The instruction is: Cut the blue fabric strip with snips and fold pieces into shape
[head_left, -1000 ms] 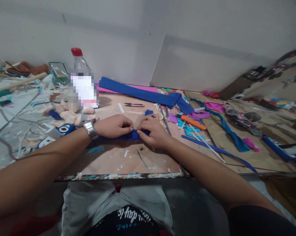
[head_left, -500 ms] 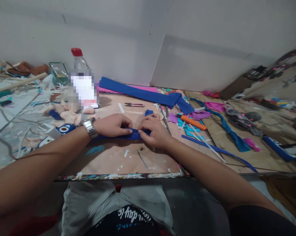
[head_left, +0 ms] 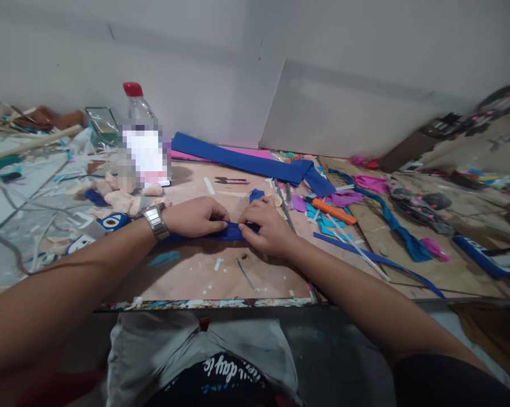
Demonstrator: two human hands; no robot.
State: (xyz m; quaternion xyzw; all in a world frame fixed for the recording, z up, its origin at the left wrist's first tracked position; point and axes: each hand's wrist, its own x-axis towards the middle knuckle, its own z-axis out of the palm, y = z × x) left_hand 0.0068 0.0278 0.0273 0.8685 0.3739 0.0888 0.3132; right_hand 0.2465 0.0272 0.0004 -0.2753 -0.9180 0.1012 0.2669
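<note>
A blue fabric strip (head_left: 233,232) lies across the work table (head_left: 195,277) beneath both hands. My left hand (head_left: 195,216), with a metal watch on its wrist, is closed on the strip, thumb pressing along its edge. Just to the right, my right hand (head_left: 266,227) pinches the same strip between thumb and fingers. A short stretch of the fabric shows between the two thumbs; the rest is covered by the hands. Behind the hands lie small thread snips (head_left: 232,181). A blue scrap (head_left: 257,195) sits just beyond my right fingers.
A long blue fabric band (head_left: 238,161) lies at the back. On the left stand a red-capped bottle (head_left: 138,104) and a lit phone (head_left: 147,152). An orange cutter (head_left: 333,211), a thin blue strip (head_left: 377,260) and coloured scraps lie right. Cables (head_left: 9,249) trail at the left.
</note>
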